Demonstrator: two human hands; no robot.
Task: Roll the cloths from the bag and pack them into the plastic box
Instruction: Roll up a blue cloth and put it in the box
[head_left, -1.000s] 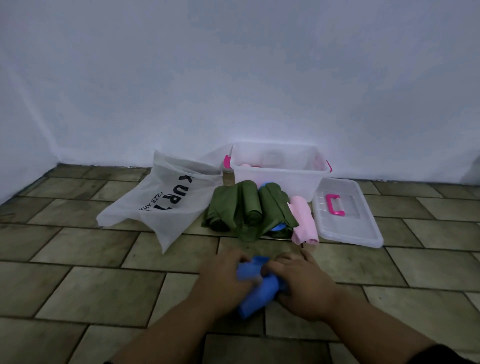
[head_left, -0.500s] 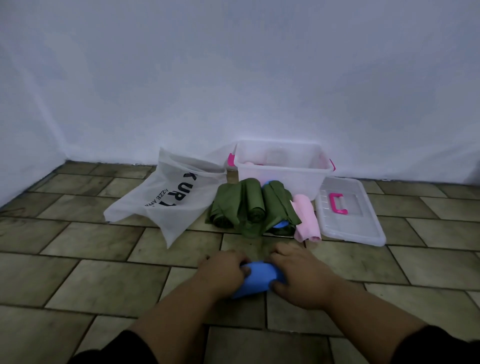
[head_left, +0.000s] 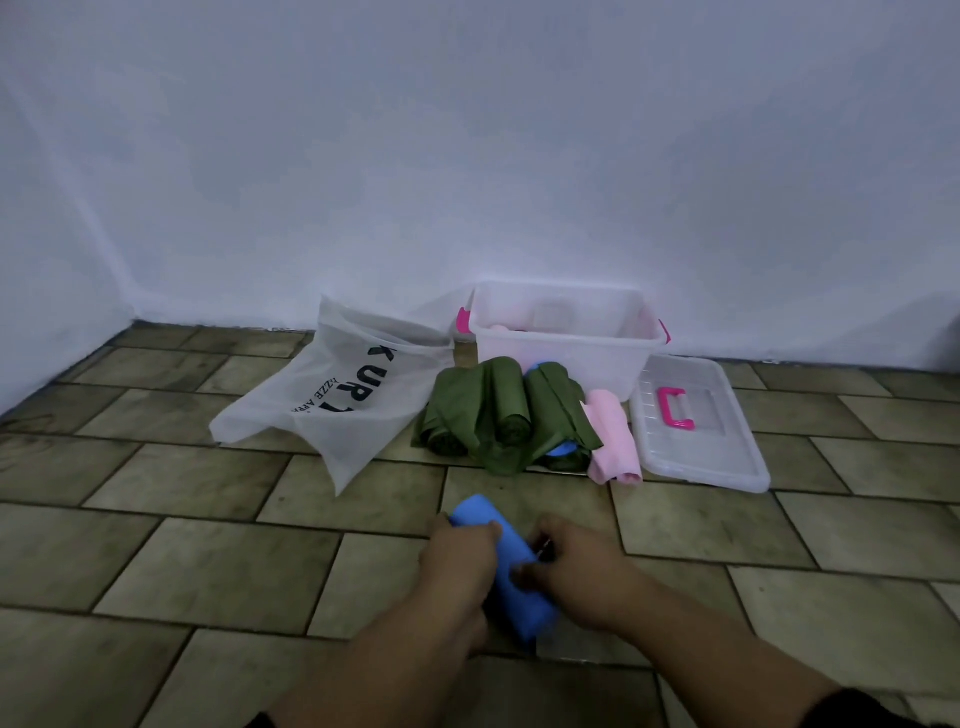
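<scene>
Head view, sole item of record: a blue cloth (head_left: 511, 564), soft and matte, is lying as a stubby roll on the tiled floor (head_left: 208, 561) close to the person, its long axis running diagonally from upper left to lower right. The left hand (head_left: 457, 558) is grasping the roll's upper part, fingers curled over the top; the right hand (head_left: 576, 569) is gripping the roll from the right side, fingertips pressing into the fabric. Judged step: tightening and finishing this roll before it goes into the box. To do it well, both hands should be keeping even pressure along the length so the ends are not telescoping, and the loose edge should be ending up underneath. Beyond it, well apart, several green rolls (head_left: 498, 410) are sitting in a loose cluster, cylindrical and slightly creased, with another blue piece (head_left: 563, 448) peeking from under them and a pink roll (head_left: 610, 436) just beside them on the right. The plastic box (head_left: 563, 340) is standing open against the wall, translucent white with pink clips, something pale pink showing inside. Its lid (head_left: 701, 431), clear and ribbed with a pink handle, is lying flat to the right. The bag (head_left: 337, 395), thin, crinkled and whitish with dark lettering, is slumping flat on the left.
</scene>
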